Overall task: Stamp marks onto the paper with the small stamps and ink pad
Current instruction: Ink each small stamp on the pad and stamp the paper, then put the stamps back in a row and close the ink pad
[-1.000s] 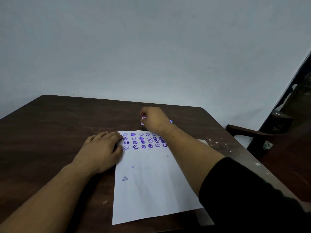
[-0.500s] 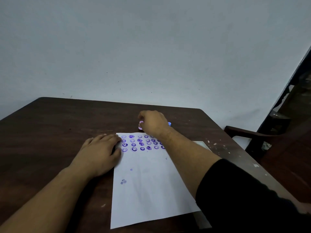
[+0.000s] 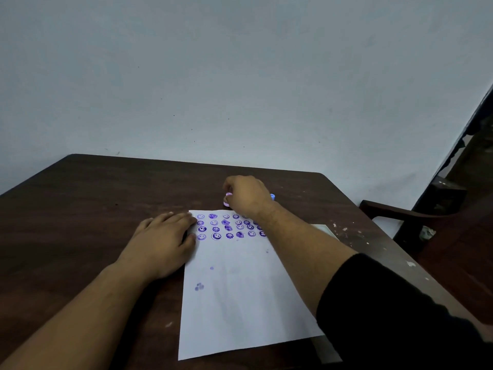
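A white sheet of paper [image 3: 240, 295] lies on the dark wooden table [image 3: 80, 209], with rows of purple smiley stamp marks [image 3: 226, 227] across its top. My left hand [image 3: 162, 241] lies flat, palm down, on the paper's left edge. My right hand [image 3: 246, 196] reaches past the paper's far edge, its fingers closed over a small pink stamp [image 3: 227, 200] that pokes out at its left. A blue piece [image 3: 272, 196] shows at the hand's right side. The ink pad is hidden.
A pale wall rises right behind the table. A dark wooden chair arm [image 3: 394, 212] stands off the table's right edge. Another pale sheet [image 3: 324, 229] peeks out under my right forearm. White paint flecks dot the table's right side.
My right hand has stayed over the pink stamp beyond the paper, shifting only slightly. My left hand has kept still on the paper's edge. The view has tilted a little.
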`<state>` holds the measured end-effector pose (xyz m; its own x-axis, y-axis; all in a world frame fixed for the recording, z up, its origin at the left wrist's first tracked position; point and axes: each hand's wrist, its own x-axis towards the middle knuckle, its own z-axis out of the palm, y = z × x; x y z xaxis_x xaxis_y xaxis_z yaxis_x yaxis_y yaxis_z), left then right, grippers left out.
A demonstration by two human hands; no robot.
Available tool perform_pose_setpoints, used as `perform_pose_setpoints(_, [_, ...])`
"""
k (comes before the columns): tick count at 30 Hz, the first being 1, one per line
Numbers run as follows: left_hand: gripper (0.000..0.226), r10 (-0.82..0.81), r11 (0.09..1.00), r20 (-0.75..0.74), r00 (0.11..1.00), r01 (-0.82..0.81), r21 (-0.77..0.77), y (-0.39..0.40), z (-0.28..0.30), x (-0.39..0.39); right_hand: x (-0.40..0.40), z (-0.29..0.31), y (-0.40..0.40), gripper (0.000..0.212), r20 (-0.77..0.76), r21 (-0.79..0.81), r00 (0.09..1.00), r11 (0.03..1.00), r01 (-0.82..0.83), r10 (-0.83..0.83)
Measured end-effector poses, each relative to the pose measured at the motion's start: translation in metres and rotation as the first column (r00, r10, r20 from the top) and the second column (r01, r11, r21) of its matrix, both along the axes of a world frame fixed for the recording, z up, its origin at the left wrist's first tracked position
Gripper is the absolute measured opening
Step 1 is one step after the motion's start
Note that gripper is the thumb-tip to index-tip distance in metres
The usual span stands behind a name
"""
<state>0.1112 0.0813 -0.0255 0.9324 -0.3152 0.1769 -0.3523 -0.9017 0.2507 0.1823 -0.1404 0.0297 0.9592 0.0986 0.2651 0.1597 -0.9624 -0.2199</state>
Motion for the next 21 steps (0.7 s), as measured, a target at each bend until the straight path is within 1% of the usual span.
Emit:
perform_pose_setpoints(3, [0.051, -0.004, 1.0, 0.003, 1.0, 0.004, -0.001, 0.001, -0.001, 0.001, -0.001, 0.007, -0.003, 0.032, 0.015, 0.024, 1.0, 1.0, -0.006, 0.005])
perform_pose_setpoints(5, [0.051, -0.005, 1.0, 0.007, 1.0, 0.005, -0.004, 0.002, -0.001, 0.001, -0.003, 0.014, -0.006, 0.034, 0.03, 0.061, 1.0, 0.998, -0.002, 0.0])
perform_pose_setpoints(10, [0.05, -0.002, 1.0, -0.002, 1.0, 0.002, -0.008, 0.002, -0.001, 0.0, -0.022, 0.021, -0.03, 0.025, 0.09, 0.193, 0.996, 0.981, -0.008, -0.009])
perform_pose_setpoints(16, [0.05, -0.009, 1.0, -0.03, 0.999, 0.009, -0.014, 0.004, -0.002, 0.001, -0.059, -0.003, -0.084, 0.013, 0.126, 0.321, 0.988, 0.946, 0.048, -0.093])
perform_pose_setpoints(18, [0.05, -0.016, 1.0, -0.028, 0.999, 0.016, -0.008, 0.006, -0.002, 0.001, -0.069, -0.008, -0.108, 0.011, 0.108, 0.33, 0.985, 0.939, 0.095, -0.138])
perform_pose_setpoints(21, [0.052, -0.015, 1.0, -0.024, 1.0, 0.015, -0.011, 0.007, -0.003, 0.003, -0.078, -0.008, -0.143, 0.009, 0.059, 0.299, 0.981, 0.94, 0.162, -0.188])
